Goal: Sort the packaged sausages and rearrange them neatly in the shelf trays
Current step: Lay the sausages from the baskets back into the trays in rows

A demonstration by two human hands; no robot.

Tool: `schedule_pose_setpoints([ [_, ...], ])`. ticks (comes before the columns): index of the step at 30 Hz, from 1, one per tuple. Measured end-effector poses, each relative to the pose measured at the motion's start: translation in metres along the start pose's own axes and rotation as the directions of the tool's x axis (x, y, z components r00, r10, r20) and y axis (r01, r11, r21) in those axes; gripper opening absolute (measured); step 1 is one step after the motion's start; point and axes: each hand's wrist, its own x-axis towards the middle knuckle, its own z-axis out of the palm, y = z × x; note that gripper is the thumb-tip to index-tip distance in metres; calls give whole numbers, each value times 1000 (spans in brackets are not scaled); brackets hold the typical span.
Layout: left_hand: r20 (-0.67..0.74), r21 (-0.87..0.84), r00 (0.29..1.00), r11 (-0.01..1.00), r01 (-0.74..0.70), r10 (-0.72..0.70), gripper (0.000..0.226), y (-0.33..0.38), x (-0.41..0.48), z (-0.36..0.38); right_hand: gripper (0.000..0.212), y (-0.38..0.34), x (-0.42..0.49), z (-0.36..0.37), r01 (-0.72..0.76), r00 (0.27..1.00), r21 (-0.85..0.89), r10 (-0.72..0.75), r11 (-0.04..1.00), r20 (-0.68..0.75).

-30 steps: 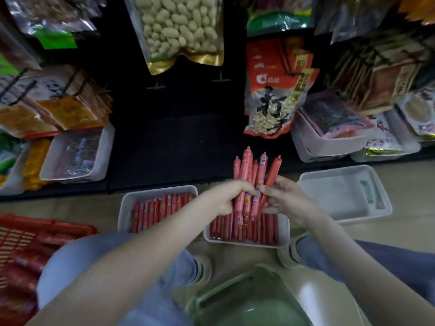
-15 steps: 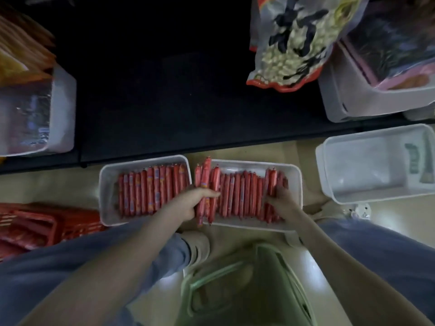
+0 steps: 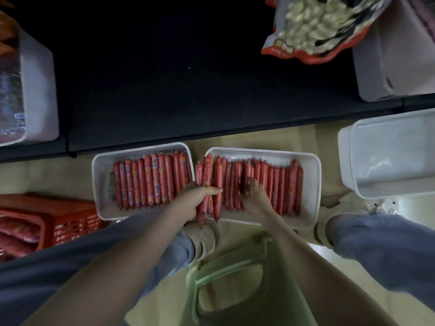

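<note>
Two white trays sit on the floor in front of the dark shelf. The left tray (image 3: 101,184) holds a neat row of red packaged sausages (image 3: 150,182). The right tray (image 3: 313,184) holds a looser row of sausages (image 3: 282,187). My left hand (image 3: 195,198) grips a small bundle of sausages (image 3: 207,175) upright over the right tray's left end. My right hand (image 3: 253,196) reaches into the right tray, its fingers curled round sausages in the middle of the row.
An empty clear bin (image 3: 388,156) stands to the right. A red crate (image 3: 47,222) with more red packs is at the left. A green stool (image 3: 235,278) sits between my legs. Shelf bins (image 3: 40,95) and a snack bag (image 3: 317,27) lie above.
The bundle held up in both hands a second ago came down to the right tray. My right hand moved from the tray's right part to the middle of the row.
</note>
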Motion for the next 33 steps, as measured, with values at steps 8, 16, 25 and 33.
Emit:
schedule_pose_setpoints([
  [8,130,-22,989,997,75,-72,11,-16,0,15,30,-19,-52,-10,-59,947,473,-100,879,305],
  [16,238,-51,971,998,36,-23,20,-16,2,22,27,2,-39,-30,-7,1000,487,-4,873,21],
  [25,85,97,995,994,-51,42,12,-16,11,22,51,41,-13,-47,-174,980,-126,159,977,-120],
  [33,-42,239,995,968,-79,91,22,-21,35,29,70,51,-8,-51,-102,995,-472,85,876,-56],
])
